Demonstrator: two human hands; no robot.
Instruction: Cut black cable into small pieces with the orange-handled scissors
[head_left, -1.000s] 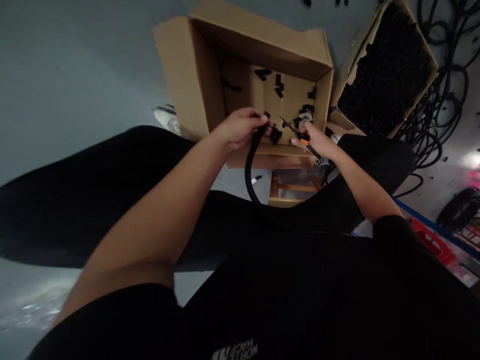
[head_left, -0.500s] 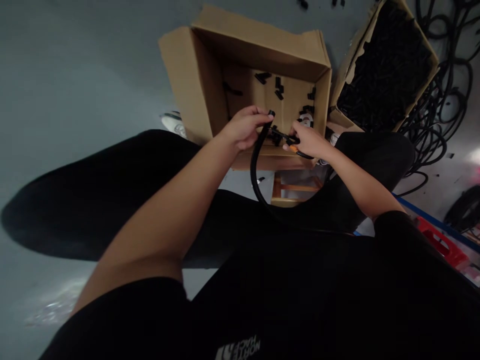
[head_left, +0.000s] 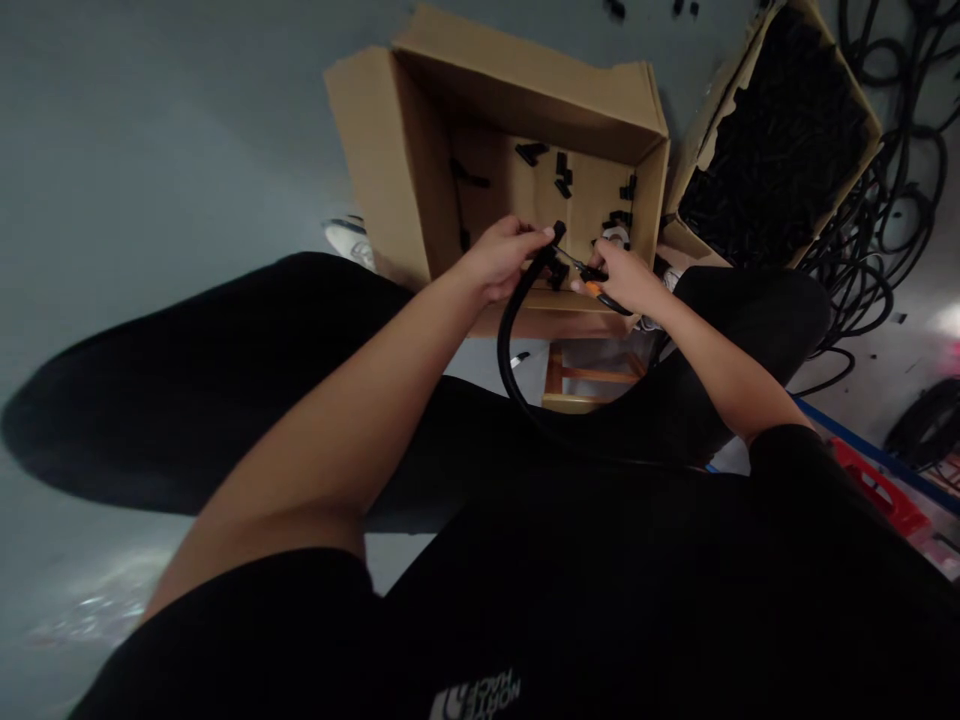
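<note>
My left hand [head_left: 501, 258] is closed around the end of a thick black hose [head_left: 512, 345], whose tip sticks up past my fingers over the near wall of an open cardboard box [head_left: 420, 190]. The hose loops down across my lap. My right hand [head_left: 624, 280] grips an orange-handled cutting tool [head_left: 592, 280], its blades pointing left at the hose tip. Several short black hose pieces [head_left: 559, 175] lie on the floor of the box.
A second cardboard box [head_left: 772, 130] full of black pieces stands at the right. Coils of black hose [head_left: 885, 220] lie on the grey floor beyond it. A wooden stool [head_left: 585, 375] shows between my legs. A red crate [head_left: 874, 490] sits at the right.
My right hand has brought the cutting tool left, up to the hose tip. My left hand has raised the hose end slightly, so more of the tip shows.
</note>
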